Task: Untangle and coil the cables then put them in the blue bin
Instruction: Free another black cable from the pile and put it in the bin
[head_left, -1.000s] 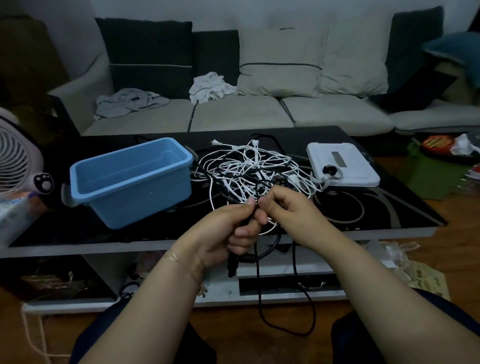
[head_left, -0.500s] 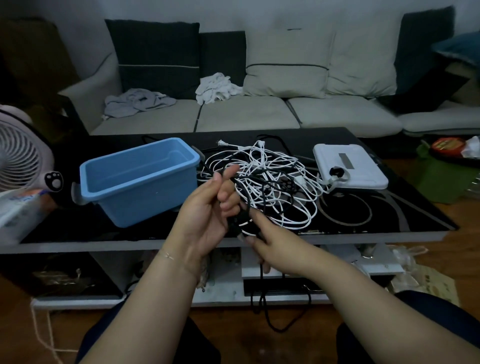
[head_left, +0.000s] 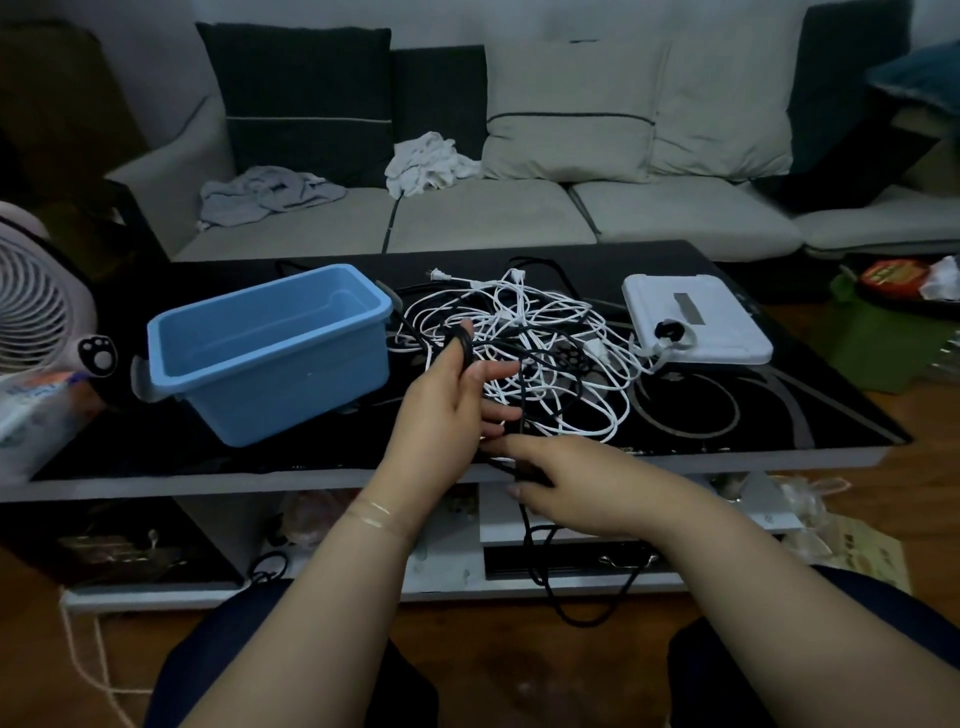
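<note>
A black cable (head_left: 524, 519) is looping around the raised thumb of the left hand (head_left: 447, 400), passing through the right hand (head_left: 566, 483) and hanging toward the floor. White cables (head_left: 545, 358) are lying tangled with more black cable on the tabletop. Just beside them the blue bin (head_left: 270, 348) is sitting upright, its open top facing up.

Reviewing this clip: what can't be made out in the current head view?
- Right hand: fingertips curl under around the black cable, so the grip is hidden.
- Tangle of cables: the count and which ends belong together are lost in overlaps.
- Blue bin: its near inner floor is hidden by its own wall.
- Fan: cut off by the left edge.
</note>
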